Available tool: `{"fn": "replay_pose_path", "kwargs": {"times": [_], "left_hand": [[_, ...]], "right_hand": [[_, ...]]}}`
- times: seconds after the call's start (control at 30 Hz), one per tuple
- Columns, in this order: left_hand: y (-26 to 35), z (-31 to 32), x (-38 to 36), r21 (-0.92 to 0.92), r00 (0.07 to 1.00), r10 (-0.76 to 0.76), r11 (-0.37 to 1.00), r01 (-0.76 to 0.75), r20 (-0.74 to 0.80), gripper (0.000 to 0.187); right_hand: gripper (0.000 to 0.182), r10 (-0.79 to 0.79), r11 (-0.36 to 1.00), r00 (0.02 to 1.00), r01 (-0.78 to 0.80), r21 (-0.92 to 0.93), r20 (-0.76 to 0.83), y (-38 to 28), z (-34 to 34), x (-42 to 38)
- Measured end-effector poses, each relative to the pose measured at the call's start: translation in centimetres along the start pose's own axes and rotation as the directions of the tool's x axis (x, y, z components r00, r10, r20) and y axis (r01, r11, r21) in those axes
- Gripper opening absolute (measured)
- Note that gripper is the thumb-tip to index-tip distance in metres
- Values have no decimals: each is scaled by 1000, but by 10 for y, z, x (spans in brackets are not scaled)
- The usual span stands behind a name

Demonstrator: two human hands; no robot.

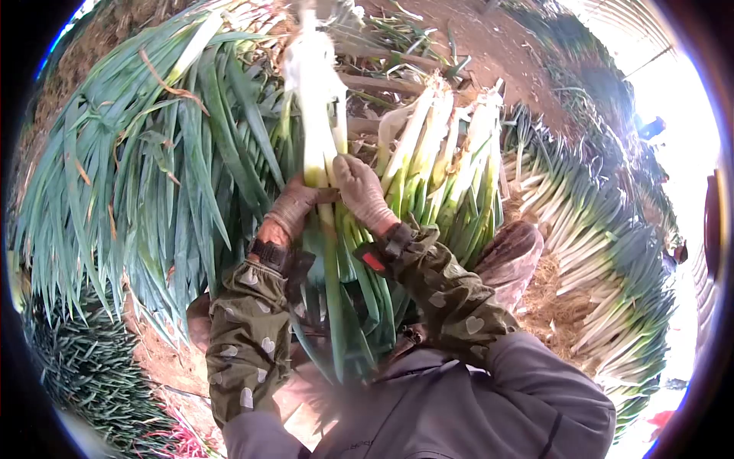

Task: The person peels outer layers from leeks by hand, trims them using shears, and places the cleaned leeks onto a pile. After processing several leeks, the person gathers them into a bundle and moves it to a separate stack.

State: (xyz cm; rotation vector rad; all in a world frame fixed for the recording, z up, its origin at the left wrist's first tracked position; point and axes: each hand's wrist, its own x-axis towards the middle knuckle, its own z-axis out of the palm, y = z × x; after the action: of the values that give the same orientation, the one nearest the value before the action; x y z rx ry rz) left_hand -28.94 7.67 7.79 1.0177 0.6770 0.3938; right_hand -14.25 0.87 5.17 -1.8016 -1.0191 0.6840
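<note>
In the middle of the view, a long green onion (315,115) with a bright white shank points away from me, its green leaves (336,306) hanging toward my lap. My left hand (294,205), in a thin glove, is closed around the stalk where white turns to green. Just to its right, my gloved right hand (361,191) is closed on a stalk at the same height, fingers against the shank. Right of that hand lie peeled green onions (436,145) with pale, clean shanks. A large heap of leafy green onions (145,183) spreads on the left.
A long row of green onions (596,283) curves along the right side, white ends inward. Dark green tops (92,375) fill the lower left, near some red strands (183,436). Bare soil (497,46) shows at the back. My knee (512,256) is beside the peeled stalks.
</note>
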Motion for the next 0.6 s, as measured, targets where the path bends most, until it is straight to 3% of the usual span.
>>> {"fn": "replay_pose_path", "kwargs": {"times": [0.03, 0.1, 0.13, 0.17, 0.23, 0.3, 0.4, 0.53, 0.6], "left_hand": [[-2, -1, -1, 37, 998, -11, 999, 13, -65, 45], [-8, -17, 7, 87, 994, -26, 996, 35, -102, 41], [-11, -22, 10, 108, 992, -29, 993, 42, -121, 39], [1, -18, 2, 163, 989, 6, 986, 18, -149, 34], [3, -19, 1, 124, 992, 50, 992, -35, -120, 35], [-1, -21, 5, 136, 990, 59, 990, -42, -124, 35], [2, -10, 3, 140, 990, 60, 989, -42, -129, 34], [7, -6, 5, 180, 989, 60, 983, -36, -135, 33], [8, -3, 6, 151, 988, 71, 987, -50, -139, 34]], "right_hand": [[45, -49, 997, 997, 46, 61, 53, 13, 0, -2], [42, 112, 980, 985, -88, -177, 130, -11, -37, -16], [40, 186, 958, 983, -183, -221, -7, 7, -49, -15], [34, 299, 946, 939, -315, -79, -167, 8, -63, -16], [51, 225, 834, 910, -365, -414, -348, 66, -85, 10], [57, 347, 722, 883, -467, -511, -316, 82, -99, 35], [57, 390, 657, 873, -487, -576, -292, 46, -96, 55], [58, 11, 638, 913, -321, -700, -409, 59, -74, 64], [55, -27, 640, 934, -259, -724, -357, 63, -74, 67]]}}
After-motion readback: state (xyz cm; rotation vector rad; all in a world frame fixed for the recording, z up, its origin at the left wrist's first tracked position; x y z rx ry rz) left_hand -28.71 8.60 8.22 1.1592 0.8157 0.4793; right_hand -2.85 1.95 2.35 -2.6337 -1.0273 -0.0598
